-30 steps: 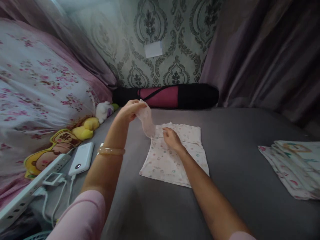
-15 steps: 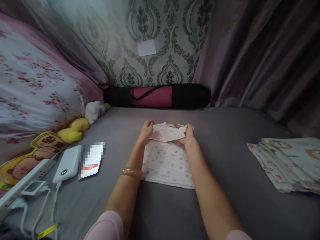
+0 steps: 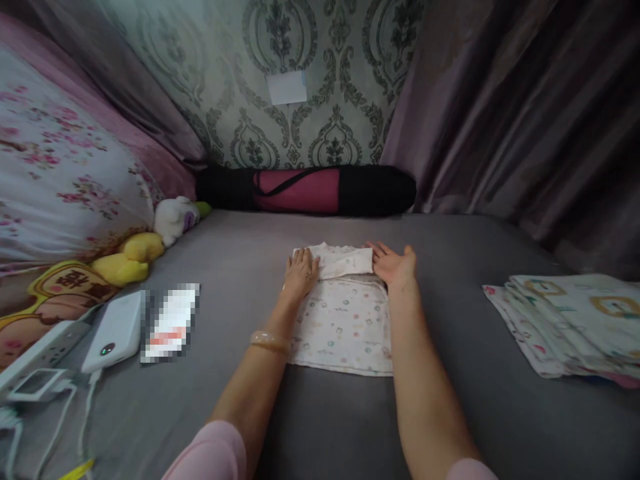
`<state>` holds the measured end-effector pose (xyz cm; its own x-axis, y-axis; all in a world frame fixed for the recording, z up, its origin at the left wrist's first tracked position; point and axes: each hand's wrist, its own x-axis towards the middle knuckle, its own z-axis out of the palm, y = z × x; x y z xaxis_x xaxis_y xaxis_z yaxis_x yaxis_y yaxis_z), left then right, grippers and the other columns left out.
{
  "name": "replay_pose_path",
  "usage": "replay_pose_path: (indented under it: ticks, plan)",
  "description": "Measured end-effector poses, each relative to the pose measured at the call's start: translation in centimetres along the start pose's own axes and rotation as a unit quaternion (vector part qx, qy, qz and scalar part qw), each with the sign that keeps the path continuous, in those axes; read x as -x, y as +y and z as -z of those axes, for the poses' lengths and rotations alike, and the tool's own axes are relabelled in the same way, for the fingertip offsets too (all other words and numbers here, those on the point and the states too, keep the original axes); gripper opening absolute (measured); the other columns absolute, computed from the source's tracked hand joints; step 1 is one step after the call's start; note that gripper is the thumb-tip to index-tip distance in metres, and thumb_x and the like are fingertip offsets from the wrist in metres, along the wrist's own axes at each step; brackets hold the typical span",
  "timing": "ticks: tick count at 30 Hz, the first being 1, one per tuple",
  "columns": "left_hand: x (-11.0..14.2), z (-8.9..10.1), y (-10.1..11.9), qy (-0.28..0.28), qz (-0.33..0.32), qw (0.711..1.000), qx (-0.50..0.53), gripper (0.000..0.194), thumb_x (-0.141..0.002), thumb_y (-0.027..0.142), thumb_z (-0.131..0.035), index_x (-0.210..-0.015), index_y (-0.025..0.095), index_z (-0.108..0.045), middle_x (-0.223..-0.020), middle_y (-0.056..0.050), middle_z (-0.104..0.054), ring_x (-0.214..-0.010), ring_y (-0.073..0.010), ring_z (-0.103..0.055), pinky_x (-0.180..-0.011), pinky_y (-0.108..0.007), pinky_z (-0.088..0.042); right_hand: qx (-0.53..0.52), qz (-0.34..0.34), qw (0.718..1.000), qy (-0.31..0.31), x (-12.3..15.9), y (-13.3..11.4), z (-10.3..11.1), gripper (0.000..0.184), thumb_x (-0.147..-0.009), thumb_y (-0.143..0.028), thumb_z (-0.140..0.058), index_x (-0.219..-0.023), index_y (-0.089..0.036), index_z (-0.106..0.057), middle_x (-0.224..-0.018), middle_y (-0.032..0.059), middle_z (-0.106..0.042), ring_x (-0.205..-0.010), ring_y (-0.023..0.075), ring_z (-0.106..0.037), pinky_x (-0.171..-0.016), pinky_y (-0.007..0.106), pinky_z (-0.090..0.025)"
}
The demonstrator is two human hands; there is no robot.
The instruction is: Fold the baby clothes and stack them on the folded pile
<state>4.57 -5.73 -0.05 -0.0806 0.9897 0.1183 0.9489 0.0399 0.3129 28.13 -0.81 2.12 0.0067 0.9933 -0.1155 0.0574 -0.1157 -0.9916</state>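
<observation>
A small white patterned garment (image 3: 345, 327) lies flat on the grey bed sheet in front of me. Its far part is folded over toward me as a band (image 3: 345, 262) across the top. My left hand (image 3: 301, 272) rests palm down with fingers stretched out on the left end of that band. Palm turned up, my right hand (image 3: 395, 265) is at the band's right end, its fingertips at the cloth edge and the thumb apart. Neither hand grips the fabric. A bangle (image 3: 270, 341) circles my left wrist.
At right lies a stack of folded printed cloths (image 3: 565, 327). To the left are a phone (image 3: 171, 323), a white power bank (image 3: 115, 331), a power strip (image 3: 45, 350) with cables, and plush toys (image 3: 135, 257). A black and pink bag (image 3: 300, 191) lies along the wall.
Both hands have let go of the folded band. The left has flattened onto its end; the right has opened and shifted slightly right. The band now lies lower and flatter. The view has turned slightly right.
</observation>
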Motion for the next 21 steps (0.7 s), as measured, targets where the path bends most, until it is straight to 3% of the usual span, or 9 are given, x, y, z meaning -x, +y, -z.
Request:
replay_pose_path:
  ticks: [3,5,9,14,16,19,21]
  plan:
    - [0.0,0.1,0.1,0.013,0.007,1.000,-0.004,0.057,-0.098,0.040,-0.021,-0.143,0.009,-0.036,-0.150,-0.018,-0.036,-0.141,-0.0275,-0.028,-0.115,-0.047,-0.018,0.033,-0.007,0.999,0.039,0.6,-1.3,0.8,0.090,-0.087,-0.044,0.025,-0.147,-0.007,-0.031,-0.122,0.0238,-0.060,-0.116,0.0295,-0.055,-0.099,0.049,-0.036]
    - [0.1,0.5,0.4,0.052,0.006,0.999,-0.015,0.054,-0.098,0.036,-0.022,-0.141,0.008,-0.038,-0.148,-0.018,-0.038,-0.140,-0.0274,-0.029,-0.115,-0.046,-0.019,0.068,-0.014,0.995,0.066,0.8,-2.4,0.6,0.085,-0.089,-0.044,0.024,-0.149,-0.008,-0.024,-0.131,0.0225,-0.055,-0.119,0.0260,-0.054,-0.097,0.043,-0.039]
    - [0.2,1.0,1.0,0.127,-0.027,0.991,-0.039,0.048,-0.098,0.028,-0.023,-0.135,0.007,-0.044,-0.144,-0.017,-0.044,-0.138,-0.0263,-0.034,-0.115,-0.043,-0.020,0.145,0.028,0.980,0.131,0.9,-3.8,-2.4,0.078,-0.093,-0.039,0.020,-0.149,-0.005,-0.023,-0.144,0.0208,-0.042,-0.128,0.0213,-0.046,-0.097,0.034,-0.040]
    - [0.4,0.5,1.2,0.081,-0.058,0.994,-0.055,0.046,-0.097,0.026,-0.025,-0.131,0.005,-0.048,-0.140,-0.018,-0.048,-0.135,-0.0270,-0.038,-0.114,-0.041,-0.023,0.340,0.129,0.931,0.009,2.3,-2.0,-9.1,0.049,-0.097,-0.029,-0.025,-0.134,-0.005,-0.048,-0.136,0.0165,-0.053,-0.126,0.0210,-0.046,-0.106,0.029,-0.031]
    - [0.5,0.1,0.9,0.064,-0.059,0.994,-0.063,0.047,-0.098,0.029,-0.025,-0.132,0.005,-0.048,-0.141,-0.018,-0.047,-0.136,-0.0277,-0.037,-0.113,-0.041,-0.023,0.409,0.162,0.897,-0.037,3.3,-0.5,-11.1,0.046,-0.094,-0.023,-0.031,-0.132,-0.006,-0.051,-0.139,0.0169,-0.049,-0.131,0.0230,-0.041,-0.110,0.031,-0.026]
    - [0.5,-0.6,0.5,0.041,-0.048,0.995,-0.072,0.051,-0.099,0.034,-0.024,-0.137,0.006,-0.044,-0.145,-0.018,-0.043,-0.137,-0.0282,-0.034,-0.113,-0.042,-0.023,0.518,0.192,0.832,-0.057,4.3,1.3,-12.3,0.049,-0.096,-0.023,-0.027,-0.137,-0.003,-0.044,-0.148,0.0188,-0.037,-0.140,0.0267,-0.027,-0.113,0.038,-0.019]
    - [0.5,-1.0,0.4,0.033,-0.034,0.996,-0.070,0.054,-0.099,0.036,-0.022,-0.140,0.006,-0.041,-0.147,-0.019,-0.039,-0.139,-0.0288,-0.032,-0.113,-0.043,-0.023,0.550,0.192,0.812,-0.046,4.5,2.1,-12.1,0.053,-0.097,-0.027,-0.026,-0.143,-0.002,-0.036,-0.152,0.0180,-0.031,-0.142,0.0267,-0.022,-0.113,0.040,-0.017]
